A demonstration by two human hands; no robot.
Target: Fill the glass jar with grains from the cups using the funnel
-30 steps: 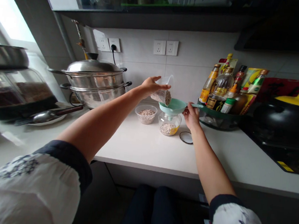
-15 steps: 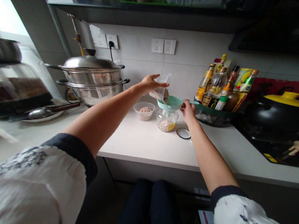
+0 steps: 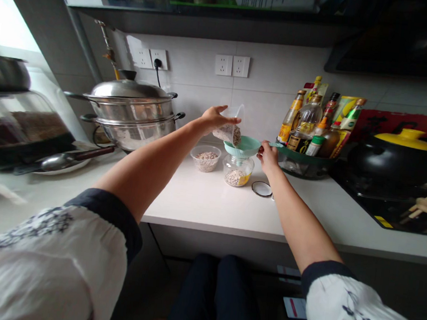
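Observation:
My left hand [image 3: 217, 119] is closed around a clear plastic tub [image 3: 227, 130] of mixed grains, tipped so its mouth hangs over a mint-green funnel [image 3: 242, 147]. Grains lie at the tub's lower lip, above the funnel. Pinched in my right hand [image 3: 268, 155] is the funnel's handle, at its right side. Below the funnel stands a clear jar [image 3: 238, 171], partly filled with pale grains. A round clear bowl [image 3: 205, 159] of similar grains sits left of the jar. On the counter to the right lies a dark-rimmed round lid [image 3: 262, 189].
A steel steamer pot [image 3: 133, 107] stands at the left, near a ladle [image 3: 58, 161] on a plate. Behind my right hand is a green tray [image 3: 307, 165] of sauce bottles. Farther right, a black pot [image 3: 395, 157] with a yellow lid sits on the stove. A cabinet [image 3: 211, 26] overhangs the counter.
Both hands hold nearly the same pose, the tub still tilted over the funnel. Fewer grains show at the tub's mouth edge over the funnel. The view has shifted slightly.

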